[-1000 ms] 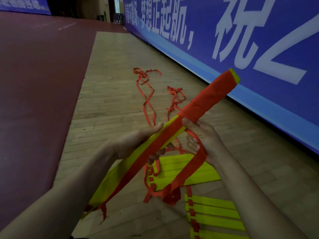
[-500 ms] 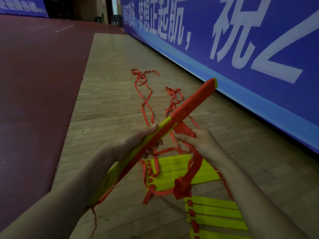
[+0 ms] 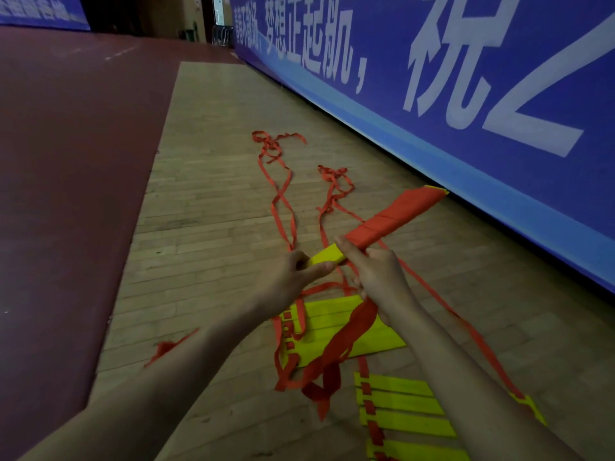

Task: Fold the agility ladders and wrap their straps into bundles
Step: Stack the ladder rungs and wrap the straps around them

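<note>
The left hand (image 3: 286, 284) gripped the ladder bundle (image 3: 392, 216) at its yellow end; the right hand (image 3: 376, 277) clasped the red strap (image 3: 346, 337). Wrapped end pointed toward two o'clock.

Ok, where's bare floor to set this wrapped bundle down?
Widest bare wood floor lies left, between the red mat and the loose straps. A narrower strip runs between those straps and the blue banner. Nearest you it's crowded with yellow rungs and tangled strap.
</note>
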